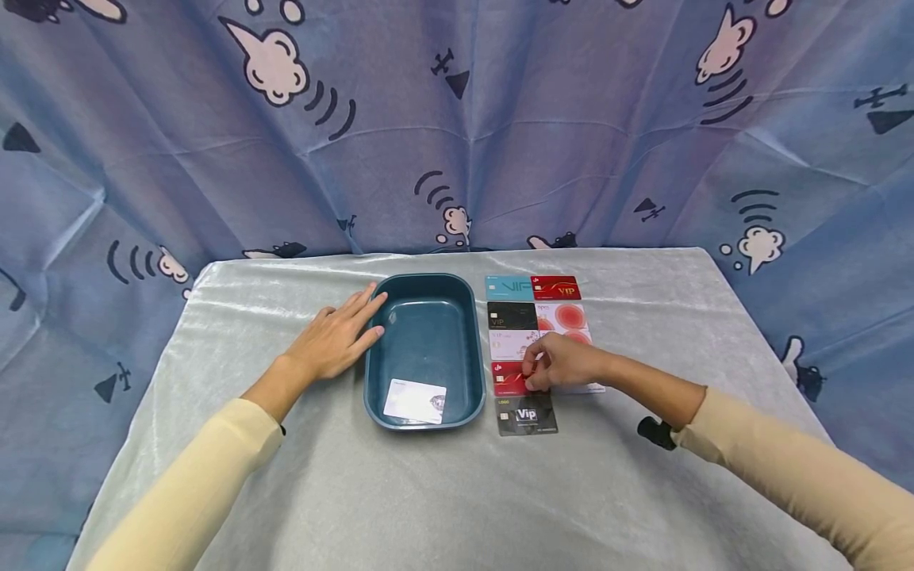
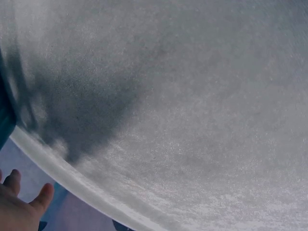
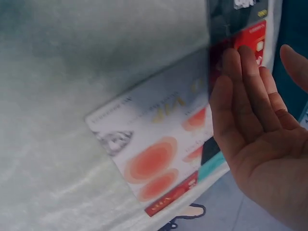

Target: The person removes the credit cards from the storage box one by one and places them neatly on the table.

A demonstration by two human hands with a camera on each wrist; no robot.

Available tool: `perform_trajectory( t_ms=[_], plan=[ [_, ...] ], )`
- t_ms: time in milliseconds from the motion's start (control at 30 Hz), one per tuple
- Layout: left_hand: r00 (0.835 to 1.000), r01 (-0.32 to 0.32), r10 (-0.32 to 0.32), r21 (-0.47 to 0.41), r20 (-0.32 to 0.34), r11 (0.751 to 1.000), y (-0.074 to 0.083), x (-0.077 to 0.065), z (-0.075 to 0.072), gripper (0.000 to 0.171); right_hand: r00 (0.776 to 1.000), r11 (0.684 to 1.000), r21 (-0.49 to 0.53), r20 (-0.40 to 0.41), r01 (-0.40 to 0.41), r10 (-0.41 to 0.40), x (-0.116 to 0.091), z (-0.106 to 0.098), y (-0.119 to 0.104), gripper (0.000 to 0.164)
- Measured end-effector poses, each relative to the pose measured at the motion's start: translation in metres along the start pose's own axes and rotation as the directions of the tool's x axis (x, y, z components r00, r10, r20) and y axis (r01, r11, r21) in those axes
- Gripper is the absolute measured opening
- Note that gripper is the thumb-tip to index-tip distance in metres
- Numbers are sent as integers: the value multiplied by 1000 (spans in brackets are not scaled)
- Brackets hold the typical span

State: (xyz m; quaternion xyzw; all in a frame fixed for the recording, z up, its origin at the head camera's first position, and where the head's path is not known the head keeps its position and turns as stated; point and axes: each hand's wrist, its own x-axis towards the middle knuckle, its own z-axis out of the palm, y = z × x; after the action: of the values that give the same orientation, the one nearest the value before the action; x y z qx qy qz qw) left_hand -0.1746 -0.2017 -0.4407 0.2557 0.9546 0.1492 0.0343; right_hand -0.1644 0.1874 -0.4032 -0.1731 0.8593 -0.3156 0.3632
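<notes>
My left hand [image 1: 336, 341] rests on the left rim of a dark teal tray [image 1: 428, 337], fingers spread; the left wrist view catches only part of it. Inside the tray, near its front, lies a white card [image 1: 414, 400]. My right hand [image 1: 569, 362] reaches over two columns of cards, fingertips at the right part of a red card [image 1: 505, 382]. In the right wrist view its fingers lie extended over that red card [image 3: 257, 43], the thumb apart from them. A dark grey Vip card [image 1: 526, 416] lies just in front. The hand partly covers the right column.
Farther back lie a teal VIP card [image 1: 508, 288], a red VIP card [image 1: 557, 288], a black card [image 1: 512, 317], a white card [image 1: 505, 346] and a card with red circles [image 1: 569, 316]. A pale cloth [image 1: 321, 492] covers the table; a blue patterned curtain [image 1: 400, 103] hangs behind.
</notes>
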Motion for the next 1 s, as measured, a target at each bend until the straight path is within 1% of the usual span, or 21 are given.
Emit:
perform_trajectory(
  t_ms=[67, 133, 167, 233, 300, 400, 533, 667, 833, 1000],
  plan=[
    [1000, 0, 0, 0, -1, 1000, 0, 0, 0, 63, 1000, 1000, -2, -3, 4, -4, 1, -4, -6, 13],
    [1000, 2, -2, -2, 0, 1000, 0, 0, 0, 63, 1000, 1000, 21, -18, 14, -14, 1, -8, -13, 13],
    [1000, 3, -3, -1, 1, 1000, 0, 0, 0, 63, 999, 999, 37, -31, 22, -21, 2, -10, -18, 15],
    [1000, 5, -5, -2, 3, 1000, 0, 0, 0, 63, 998, 994, 104, -56, 35, -29, 2, -13, -28, 17],
    [1000, 6, -6, -2, 6, 1000, 0, 0, 0, 63, 997, 981, 190, -72, 37, -24, 3, -15, -38, 22],
    [1000, 7, -7, 0, 7, 1000, 0, 0, 0, 63, 997, 956, 290, -81, 42, -19, 4, -14, -53, 30],
    [1000, 9, -9, 2, 7, 1000, 0, -1, 0, 63, 997, 930, 363, -69, 56, -33, 9, -8, -70, 35],
    [1000, 8, -8, 2, 7, 1000, -1, -1, 0, 63, 998, 924, 379, -47, 54, -39, 17, 3, -81, 37],
    [1000, 7, -7, 2, 4, 1000, -1, -1, 0, 63, 999, 943, 330, 27, 27, -39, 28, 17, -91, 47],
    [1000, 9, -9, 3, 7, 1000, 0, -1, 0, 63, 993, 961, 276, 118, -21, -12, 41, 26, -97, 50]
  ],
)
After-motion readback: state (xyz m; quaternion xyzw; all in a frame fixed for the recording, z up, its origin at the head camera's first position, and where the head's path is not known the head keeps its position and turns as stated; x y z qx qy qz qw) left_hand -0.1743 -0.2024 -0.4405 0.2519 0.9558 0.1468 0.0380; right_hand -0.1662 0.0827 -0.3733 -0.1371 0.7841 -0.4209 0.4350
